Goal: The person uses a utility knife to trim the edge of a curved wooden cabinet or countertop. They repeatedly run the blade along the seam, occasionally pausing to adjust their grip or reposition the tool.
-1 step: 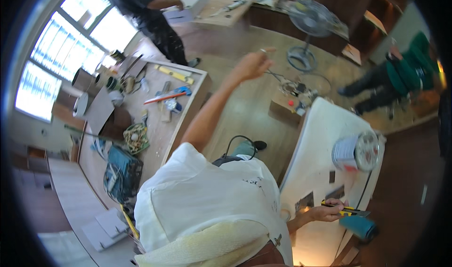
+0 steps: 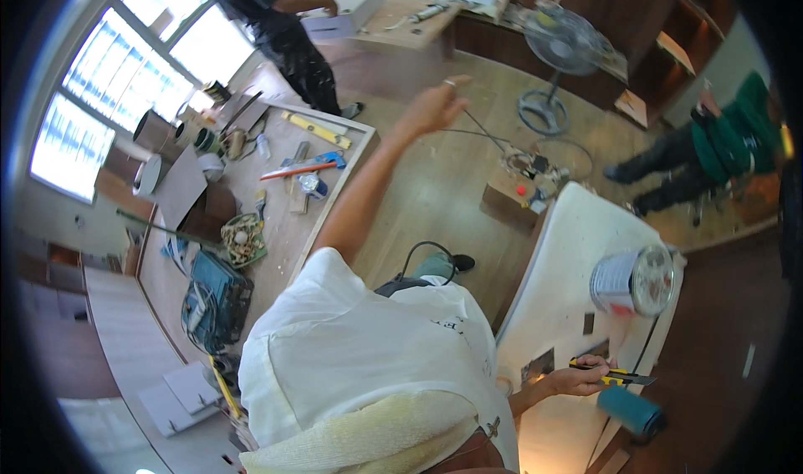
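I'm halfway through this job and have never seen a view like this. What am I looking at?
There's no machine: these are a person's bare hands. The view comes from a downward-looking fisheye camera worn on the head, so straight edges bend. The left hand is held out over the pale wooden floor, apparently empty. The right hand holds a yellow-and-black utility knife, blade out, near a long white-topped table bearing a large cylindrical metal can. A yellow bar-shaped tool lies on the pale wooden workbench at left.

windows upper left blown out; warm glow low on white counter; edges bowed; corners black
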`<action>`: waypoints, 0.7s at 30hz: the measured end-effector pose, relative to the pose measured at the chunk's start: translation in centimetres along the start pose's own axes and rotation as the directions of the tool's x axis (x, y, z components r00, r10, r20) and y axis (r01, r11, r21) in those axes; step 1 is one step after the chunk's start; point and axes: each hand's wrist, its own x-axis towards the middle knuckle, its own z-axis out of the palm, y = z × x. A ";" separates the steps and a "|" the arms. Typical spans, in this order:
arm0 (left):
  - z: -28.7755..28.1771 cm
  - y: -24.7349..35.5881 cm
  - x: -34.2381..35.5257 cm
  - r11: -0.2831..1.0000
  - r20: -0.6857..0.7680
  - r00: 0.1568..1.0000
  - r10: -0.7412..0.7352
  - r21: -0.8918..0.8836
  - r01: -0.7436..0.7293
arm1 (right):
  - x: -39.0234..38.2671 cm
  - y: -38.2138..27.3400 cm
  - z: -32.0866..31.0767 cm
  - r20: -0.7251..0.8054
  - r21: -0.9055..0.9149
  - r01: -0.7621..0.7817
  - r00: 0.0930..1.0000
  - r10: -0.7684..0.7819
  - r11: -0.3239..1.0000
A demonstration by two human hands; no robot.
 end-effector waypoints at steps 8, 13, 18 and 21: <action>-23.5 -23.5 -6.9 0.788 -0.353 0.707 -0.613 -0.337 0.516 | 1.0 0.0 6.3 0.312 0.049 -0.024 0.950 0.008 0.999; -34.4 -27.3 -13.5 0.661 -0.388 0.539 -0.748 -0.364 0.656 | 1.4 -1.3 8.1 0.420 0.073 -0.053 0.907 0.017 0.996; -35.6 -27.8 -13.2 0.582 -0.438 0.388 -0.811 -0.540 0.608 | 1.2 -1.4 7.8 0.464 0.051 -0.009 0.886 -0.016 0.999; -34.5 -29.3 -13.4 0.573 -0.427 0.383 -0.819 -0.605 0.552 | 0.2 -1.8 8.1 0.447 0.079 -0.062 0.895 0.020 0.995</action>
